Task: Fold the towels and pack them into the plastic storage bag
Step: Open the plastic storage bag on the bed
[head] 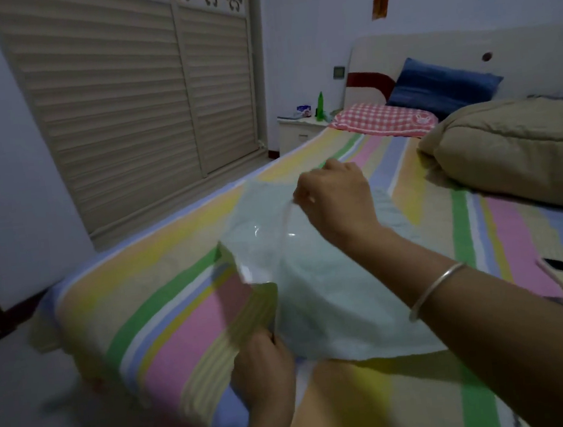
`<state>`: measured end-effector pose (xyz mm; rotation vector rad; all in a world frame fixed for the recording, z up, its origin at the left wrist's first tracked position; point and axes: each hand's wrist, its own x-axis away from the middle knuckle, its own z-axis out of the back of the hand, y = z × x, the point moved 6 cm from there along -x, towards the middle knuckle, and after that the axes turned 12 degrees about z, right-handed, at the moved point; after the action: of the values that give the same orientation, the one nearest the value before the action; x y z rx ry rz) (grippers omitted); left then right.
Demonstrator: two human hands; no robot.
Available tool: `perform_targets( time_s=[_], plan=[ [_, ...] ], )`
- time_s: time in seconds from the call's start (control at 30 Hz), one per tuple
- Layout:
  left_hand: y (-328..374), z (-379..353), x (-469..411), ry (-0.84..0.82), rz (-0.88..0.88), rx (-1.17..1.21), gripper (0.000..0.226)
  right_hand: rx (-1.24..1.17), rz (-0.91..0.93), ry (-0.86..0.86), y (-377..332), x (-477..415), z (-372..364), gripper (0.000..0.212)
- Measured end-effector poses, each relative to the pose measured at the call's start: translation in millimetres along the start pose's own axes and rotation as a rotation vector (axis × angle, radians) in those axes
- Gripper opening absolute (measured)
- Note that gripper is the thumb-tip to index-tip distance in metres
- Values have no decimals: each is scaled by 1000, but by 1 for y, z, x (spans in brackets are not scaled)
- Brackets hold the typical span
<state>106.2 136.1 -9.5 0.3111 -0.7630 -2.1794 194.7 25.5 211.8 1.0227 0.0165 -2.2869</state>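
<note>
1. Bed [187, 325]: covered by a sheet striped in pink, green, yellow and blue. It fills most of the view.
2. Wardrobe [118, 101]: slatted sliding doors, standing beyond the bed's left side.
3. Quilt [514, 149]: tan, bundled on the right side of the bed.
4. Towel [336, 297]: pale green, held above the sheet at the centre of the view, between both hands.
5. Plastic bag [259, 246]: clear film with glare spots, lying over the left part of the towel. How far the towel sits inside cannot be told.
6. Pillows: a blue pillow [439, 84] leans on the headboard, and a red-checked pillow [381, 119] lies in front of it.
7. Right hand [335, 197]: at the far edge of the bundle, knuckles up, fingers curled and pinching the bag's upper rim.
8. Left hand [262, 366]: at the near edge, fingers curled and thumb closed, pinching the bag's lower rim.
9. Nightstand [296, 132]: white, beside the headboard, carrying a green bottle [320, 106].
10. Bracelet [435, 288]: silver band on the right forearm.
</note>
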Motion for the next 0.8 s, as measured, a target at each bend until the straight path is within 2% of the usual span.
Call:
perform_targets(
  time_s=[0.13, 0.3, 0.37, 0.43, 0.53, 0.7, 0.8],
  plan=[
    [6, -8, -5, -22, -31, -56, 31, -27, -139, 128, 29, -21, 30, 17],
    [-3, -9, -16, -92, 59, 58, 30, -80, -156, 132, 33, -7, 22, 16],
    [-6, -8, -15, -124, 81, 199, 26, -137, -125, 103, 25, 10, 10, 12],
    [-11, -1, -7, -110, 134, 442, 27, -227, -68, 14, 11, 31, -4, 7],
    [-16, 3, 19, -92, 192, 652, 32, -316, 51, -133, -10, 71, -23, 17],
    [18, -1, 80, -150, -69, 760, 38, -367, 106, -458, -13, 148, -32, 54],
    [45, 5, 120, -202, -228, 793, 39, -392, 29, -458, 15, 191, -7, 47]
  ],
)
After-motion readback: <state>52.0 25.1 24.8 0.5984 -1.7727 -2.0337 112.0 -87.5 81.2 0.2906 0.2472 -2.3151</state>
